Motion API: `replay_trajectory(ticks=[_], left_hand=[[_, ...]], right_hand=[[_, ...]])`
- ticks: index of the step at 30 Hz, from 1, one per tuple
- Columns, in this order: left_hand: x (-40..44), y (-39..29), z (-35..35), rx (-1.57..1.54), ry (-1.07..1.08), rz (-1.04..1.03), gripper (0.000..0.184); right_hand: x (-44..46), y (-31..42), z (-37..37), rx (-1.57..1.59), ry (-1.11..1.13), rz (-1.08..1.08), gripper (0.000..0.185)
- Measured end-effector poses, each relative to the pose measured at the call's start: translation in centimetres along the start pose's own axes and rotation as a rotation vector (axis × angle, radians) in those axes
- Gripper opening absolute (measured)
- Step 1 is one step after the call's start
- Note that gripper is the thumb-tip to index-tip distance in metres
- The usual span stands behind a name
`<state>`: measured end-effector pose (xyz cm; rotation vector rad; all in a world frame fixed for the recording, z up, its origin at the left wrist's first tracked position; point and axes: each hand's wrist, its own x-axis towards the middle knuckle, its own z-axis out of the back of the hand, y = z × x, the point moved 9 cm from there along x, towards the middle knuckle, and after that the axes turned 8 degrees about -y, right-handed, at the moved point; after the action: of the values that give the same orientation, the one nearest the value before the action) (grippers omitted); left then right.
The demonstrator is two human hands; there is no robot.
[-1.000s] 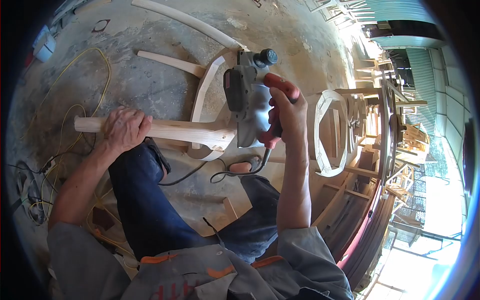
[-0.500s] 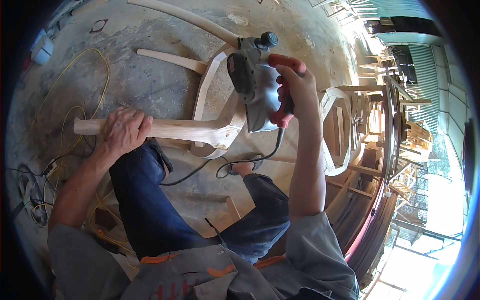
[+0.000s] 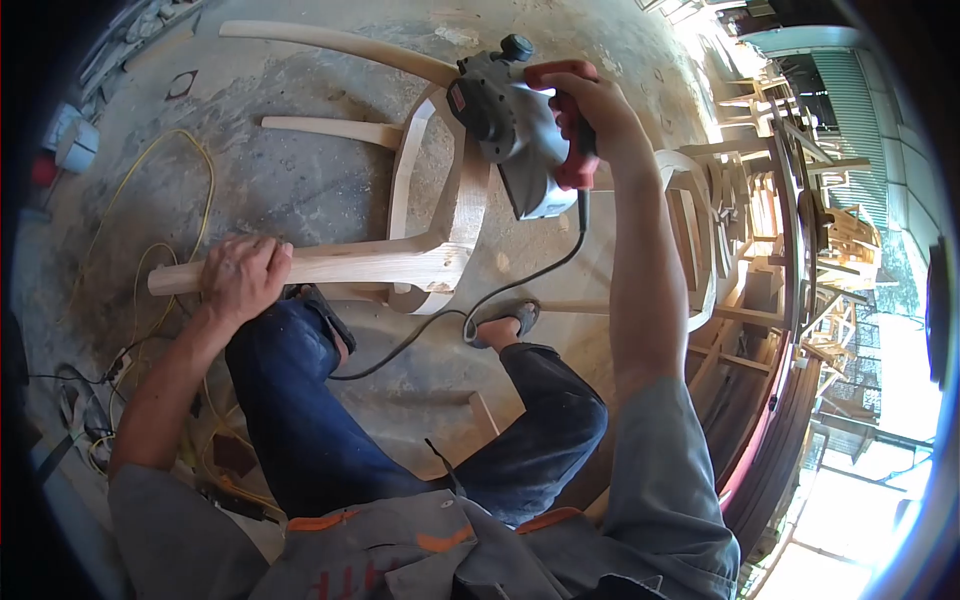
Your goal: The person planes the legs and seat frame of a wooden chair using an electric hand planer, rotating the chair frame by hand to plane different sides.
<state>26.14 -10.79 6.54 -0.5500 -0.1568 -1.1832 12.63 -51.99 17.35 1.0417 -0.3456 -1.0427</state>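
Note:
My left hand point(image 3: 245, 275) is wrapped round one leg of a pale wooden chair frame point(image 3: 385, 263), close to that leg's free end. The frame has a curved rail and more legs that point to the left. My right hand point(image 3: 590, 110) grips the red handle of a grey electric planer point(image 3: 515, 125). The planer is tilted at the frame's curved rail, near its upper corner; whether its sole touches the wood cannot be made out. A black cord hangs from the handle and runs across the floor.
Yellow cables point(image 3: 210, 190) and dark wires lie on the floor at the left. A bucket point(image 3: 76, 145) stands at the upper left. Another curved wooden frame point(image 3: 705, 230) and stacked wooden parts are at the right. My sandalled foot is below the planer.
My right hand has moved the planer up and along the curved rail, away from the leg joint, and the planer has turned. My left hand keeps its hold on the leg.

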Motion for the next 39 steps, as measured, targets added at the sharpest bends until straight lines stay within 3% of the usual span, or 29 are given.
replay_trajectory(ticks=[11, 19, 22, 25, 31, 34, 35, 39], left_hand=[[0.0, 0.2, -0.7, 0.07, -0.018, 0.041, 0.032], [-0.3, 0.8, -1.1, 0.067, -0.075, 0.052, 0.032], [-0.3, 0.7, -0.9, 0.115, -0.065, 0.055, 0.033], [-0.5, 0.6, -0.9, 0.094, -0.128, 0.016, 0.033], [-0.1, 0.7, -1.1, 0.075, -0.008, 0.052, 0.033], [0.1, 0.2, -0.5, 0.082, -0.053, 0.019, 0.034], [0.0, 0.2, -0.5, 0.074, -0.061, 0.019, 0.034], [0.1, 0.1, -0.5, 0.06, -0.057, 0.035, 0.035]], right_hand=[[2.3, -0.8, -1.5, 0.217, 0.035, -0.044, 0.018], [-11.1, -2.8, -0.9, 0.199, -0.022, 0.038, 0.024], [-14.0, -4.1, -1.2, 0.258, -0.139, 0.088, 0.027], [-12.1, -3.4, -1.1, 0.201, -0.129, 0.037, 0.024], [-6.4, 0.6, -2.4, 0.16, -0.035, 0.003, 0.018], [-3.8, 1.5, -2.1, 0.065, -0.021, -0.048, 0.019], [-3.2, 1.8, -2.1, 0.023, 0.042, -0.029, 0.032], [-0.9, 1.5, -2.2, 0.034, 0.014, -0.026, 0.031]])
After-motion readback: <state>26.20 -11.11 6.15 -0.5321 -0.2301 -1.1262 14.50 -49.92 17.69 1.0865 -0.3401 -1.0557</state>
